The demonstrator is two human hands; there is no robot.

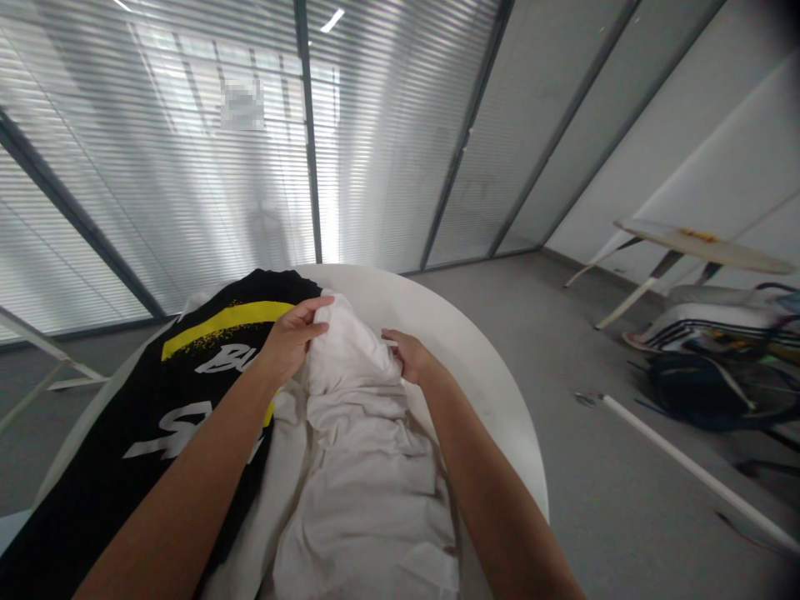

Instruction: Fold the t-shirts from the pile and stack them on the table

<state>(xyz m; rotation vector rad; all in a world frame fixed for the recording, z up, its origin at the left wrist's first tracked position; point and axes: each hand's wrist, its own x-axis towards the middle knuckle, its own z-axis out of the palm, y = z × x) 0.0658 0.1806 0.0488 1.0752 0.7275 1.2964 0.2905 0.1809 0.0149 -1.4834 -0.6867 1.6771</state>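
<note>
A wrinkled white cloth garment (368, 467) stretches from the near edge toward the middle of a round white table (493, 375); I cannot tell its exact kind. My left hand (291, 337) pinches its far left corner between thumb and fingers. On the right side, my right hand (409, 354) grips the garment's far right edge, fingers closed on the fabric. Left of it lies a black garment (187, 400) with a yellow stripe and white lettering, partly covered by my left forearm. White fabric also runs between the two garments.
Glass partitions with blinds (387, 142) stand behind the table. At right are another table (700, 242), a seated person's leg (700, 325), a dark bag (700, 392) and a white pole (681, 458) above the grey floor. A white frame (43, 367) stands at left.
</note>
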